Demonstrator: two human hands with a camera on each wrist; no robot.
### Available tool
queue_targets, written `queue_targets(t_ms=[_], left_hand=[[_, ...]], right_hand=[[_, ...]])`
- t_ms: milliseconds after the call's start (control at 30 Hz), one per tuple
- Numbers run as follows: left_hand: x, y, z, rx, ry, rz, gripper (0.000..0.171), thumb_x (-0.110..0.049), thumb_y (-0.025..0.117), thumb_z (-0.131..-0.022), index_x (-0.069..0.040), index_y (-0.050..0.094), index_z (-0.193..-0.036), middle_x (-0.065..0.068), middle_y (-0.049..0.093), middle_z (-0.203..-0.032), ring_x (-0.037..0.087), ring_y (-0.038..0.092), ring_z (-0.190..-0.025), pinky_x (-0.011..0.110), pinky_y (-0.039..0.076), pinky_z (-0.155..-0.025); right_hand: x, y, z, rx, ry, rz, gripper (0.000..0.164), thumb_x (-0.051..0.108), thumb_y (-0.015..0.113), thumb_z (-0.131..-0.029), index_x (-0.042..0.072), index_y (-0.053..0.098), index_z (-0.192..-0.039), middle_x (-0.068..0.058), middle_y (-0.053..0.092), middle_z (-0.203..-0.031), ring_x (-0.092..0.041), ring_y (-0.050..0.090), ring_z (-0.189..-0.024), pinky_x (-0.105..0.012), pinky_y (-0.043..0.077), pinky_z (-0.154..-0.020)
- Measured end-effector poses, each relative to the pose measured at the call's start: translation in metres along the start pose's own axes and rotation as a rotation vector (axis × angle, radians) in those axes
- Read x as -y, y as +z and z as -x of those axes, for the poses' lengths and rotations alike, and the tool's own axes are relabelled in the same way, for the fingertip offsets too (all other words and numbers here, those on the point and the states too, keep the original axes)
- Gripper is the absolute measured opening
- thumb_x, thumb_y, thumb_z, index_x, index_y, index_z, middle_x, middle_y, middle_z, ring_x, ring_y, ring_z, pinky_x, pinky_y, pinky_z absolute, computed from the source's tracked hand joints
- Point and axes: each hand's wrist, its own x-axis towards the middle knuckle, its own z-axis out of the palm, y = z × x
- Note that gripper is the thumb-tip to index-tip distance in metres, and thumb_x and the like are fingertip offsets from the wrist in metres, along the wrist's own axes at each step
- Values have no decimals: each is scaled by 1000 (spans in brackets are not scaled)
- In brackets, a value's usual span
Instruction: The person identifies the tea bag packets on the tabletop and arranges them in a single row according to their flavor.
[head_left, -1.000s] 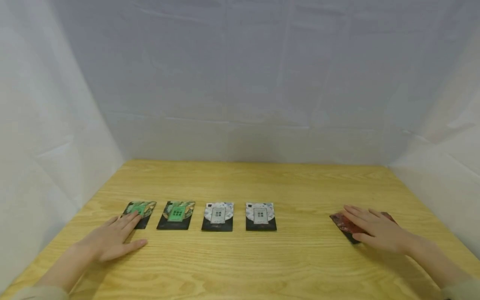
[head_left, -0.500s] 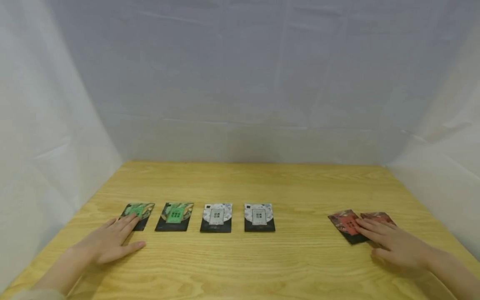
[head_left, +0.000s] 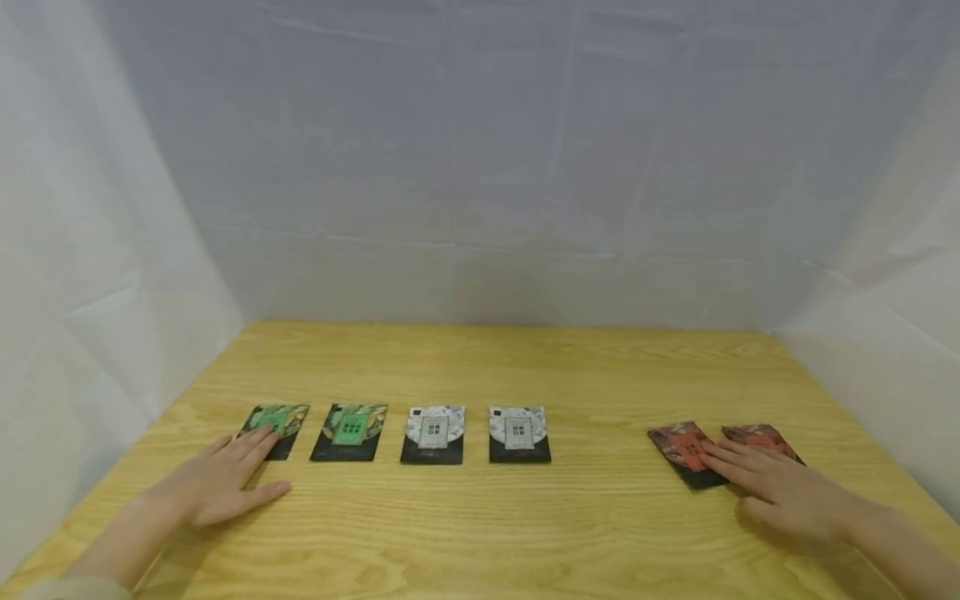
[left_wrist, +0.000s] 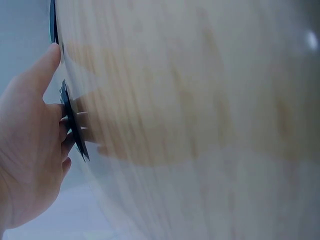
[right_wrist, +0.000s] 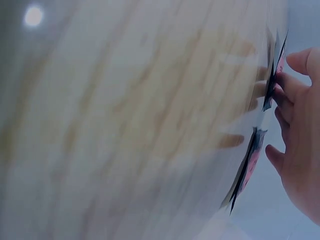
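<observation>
My left hand (head_left: 217, 483) lies flat with fingers extended, fingertips on the leftmost green-labelled packet (head_left: 288, 450). A second green-labelled packet (head_left: 349, 432) is just right of it. Two white-and-black packets (head_left: 433, 435) continue that row. On the right, my right hand (head_left: 787, 492) has its fingers straight, their tips on the lower right part of a tilted red-labelled packet (head_left: 678, 442). Another red-labelled packet (head_left: 757, 435) lies partly hidden under the same hand. Seen edge-on in the right wrist view, a red packet (right_wrist: 276, 70) meets the fingertips, and the other red packet (right_wrist: 247, 167) sits below it.
The packets lie on a light wooden table (head_left: 480, 533). White cloth walls (head_left: 480, 167) stand along its back and both sides. A wide stretch of tabletop separates the white packets from the red ones.
My right hand has drawn back to the right, uncovering two red packets. The left red one has since slid slightly left, and the two are further apart. My left hand has stayed put.
</observation>
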Motion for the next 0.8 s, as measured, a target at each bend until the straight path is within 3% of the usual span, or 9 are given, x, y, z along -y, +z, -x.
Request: queue_targets(t_ms=[200,333,433,533,600,633,700,800], left_hand=[[-1,-1,1,9,-1,6,81,-55,47,-90,12,36,-135,31,32,-141,47,31,-128,60,21,-104],[-2,-3,1,11,-2,12,81,-54,48,-91,13,36,-135,31,32,-141,47,30,-128,60,21,-104],[-2,-3,1,9,-1,11,81,-54,48,-91,13,36,-135,31,32,-141,47,30,-128,60,21,-104],[-2,-3,1,10,-1,13,81,-54,48,-90,13,36,-135,31,32,-140,47,31,-128,60,21,-104],[-2,-2,1,14,-3,18,81,-54,48,-90,12,36,-135,31,32,-141,47,31,-128,60,21,-104],[-2,-2,1,13,-3,18,81,-54,48,-90,12,36,-135,31,32,-140,47,31,-128,60,21,-104],[-2,-2,1,13,-2,19,81,-54,48,-90,12,36,-135,31,32,-140,47,31,-128,60,21,-104],[-1,-2,1,4,2,11,81,-54,48,-90,12,37,-135,31,33,-140,47,31,-128,60,21,-104]], right_hand=[[5,1,-5,23,23,-35,57,13,60,-89,0,39,-140,9,16,-153,4,1,-137,-8,-2,-105],[8,2,-8,60,102,-85,55,18,57,-92,2,38,-141,1,27,-150,10,1,-134,-4,0,-102],[11,1,-11,115,181,-108,53,24,53,-95,7,37,-143,-5,37,-145,9,6,-132,-24,22,-107],[14,0,-13,170,234,-142,53,28,50,-97,11,34,-145,-9,39,-144,4,10,-132,-49,39,-93],[15,-1,-14,187,236,-152,53,28,49,-97,11,33,-145,-9,38,-145,5,8,-132,-57,41,-84],[15,-1,-15,183,224,-137,53,28,49,-97,11,34,-145,-8,38,-145,7,6,-132,-56,41,-84],[15,0,-16,161,177,-117,51,25,50,-96,9,37,-143,-7,36,-146,10,2,-133,-48,35,-99],[14,2,-18,105,76,-14,50,21,54,-94,6,42,-140,-4,34,-147,7,-2,-135,-23,12,-111]])
